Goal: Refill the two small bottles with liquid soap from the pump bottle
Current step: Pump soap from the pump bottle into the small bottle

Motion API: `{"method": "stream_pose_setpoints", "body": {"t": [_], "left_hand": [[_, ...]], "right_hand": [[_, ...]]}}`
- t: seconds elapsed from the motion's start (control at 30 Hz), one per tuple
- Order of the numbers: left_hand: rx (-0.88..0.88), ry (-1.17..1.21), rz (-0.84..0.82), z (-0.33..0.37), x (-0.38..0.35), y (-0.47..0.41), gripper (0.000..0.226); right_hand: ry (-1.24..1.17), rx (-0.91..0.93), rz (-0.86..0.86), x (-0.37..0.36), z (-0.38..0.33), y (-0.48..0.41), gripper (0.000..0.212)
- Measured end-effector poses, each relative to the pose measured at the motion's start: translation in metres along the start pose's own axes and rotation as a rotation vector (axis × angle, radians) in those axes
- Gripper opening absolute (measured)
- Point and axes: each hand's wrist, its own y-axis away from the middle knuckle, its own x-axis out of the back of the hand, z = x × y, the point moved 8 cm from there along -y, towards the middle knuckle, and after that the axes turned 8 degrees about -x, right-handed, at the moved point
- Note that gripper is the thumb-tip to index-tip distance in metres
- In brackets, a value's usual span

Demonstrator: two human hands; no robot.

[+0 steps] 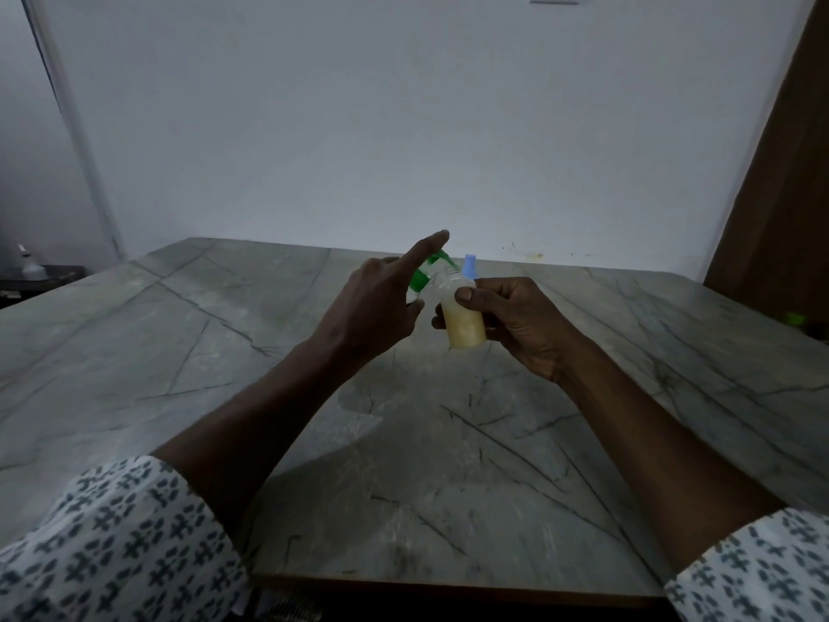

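My left hand [377,303] grips the pump bottle [421,280], of which only the green pump head and collar show; my index finger lies stretched over the pump top. The green spout points at the open mouth of a small clear bottle [464,327], filled more than halfway with pale yellow soap. My right hand [516,321] holds that small bottle upright above the table, thumb on its front. A light blue cap [469,266] shows just behind the bottle's neck; I cannot tell whether it belongs to a second bottle.
A grey marble-patterned table [224,352] spreads below both hands, with a white wall behind it. A brown door or panel [780,172] stands at the right. A small green object [795,318] lies at the far right edge. A white bottle [31,264] stands on a dark surface at far left.
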Motion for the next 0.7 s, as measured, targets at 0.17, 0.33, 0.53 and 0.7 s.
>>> {"method": "stream_pose_setpoints", "body": {"t": [0.17, 0.33, 0.53, 0.7], "left_hand": [[-0.024, 0.034, -0.001, 0.0046, 0.0021, 0.0007, 0.072], [-0.027, 0.030, 0.011, 0.0054, 0.0039, 0.0017, 0.068], [-0.021, -0.008, -0.015, 0.0025, 0.0000, 0.0009, 0.086], [-0.016, -0.024, -0.019, 0.0027, -0.0005, 0.0002, 0.087]], "right_hand": [[0.008, -0.025, -0.017, -0.0011, 0.0036, -0.0005, 0.030], [0.019, -0.035, -0.022, -0.0020, 0.0045, -0.0006, 0.032], [0.009, -0.026, -0.016, 0.0012, 0.0026, -0.0005, 0.030], [0.004, -0.019, -0.017, 0.0023, 0.0013, 0.0006, 0.029]]}}
